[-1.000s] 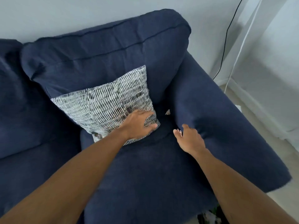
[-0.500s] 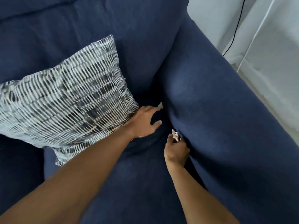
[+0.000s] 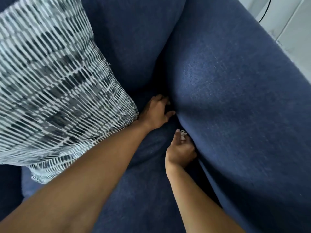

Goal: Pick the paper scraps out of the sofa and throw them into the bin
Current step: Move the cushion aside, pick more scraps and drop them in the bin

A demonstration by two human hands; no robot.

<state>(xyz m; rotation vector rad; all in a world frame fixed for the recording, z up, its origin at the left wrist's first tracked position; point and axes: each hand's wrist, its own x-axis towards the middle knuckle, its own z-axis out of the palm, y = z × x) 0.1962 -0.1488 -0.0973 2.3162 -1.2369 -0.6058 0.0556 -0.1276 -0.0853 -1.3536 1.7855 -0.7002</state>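
I lean over a dark blue sofa (image 3: 235, 101). My left hand (image 3: 155, 113) reaches into the dark gap where the seat cushion meets the right armrest, fingers and thumb spread. A pale sliver of paper scrap (image 3: 168, 103) shows at its fingertips, mostly hidden. Just below, my right hand (image 3: 180, 151) rests against the armrest, its thumb and fingers pinched on small crumpled white paper scraps (image 3: 183, 135). No bin is in view.
A black-and-white patterned throw pillow (image 3: 50, 84) leans on the seat to the left, touching my left wrist. The seat cushion (image 3: 148, 199) lies under both forearms. A white wall with a thin black cable (image 3: 265, 12) is at the top right.
My head has moved closer and lower to the gap. My left hand slid off the pillow into the crevice toward the pale scrap. My right hand curled against the armrest with its scraps.
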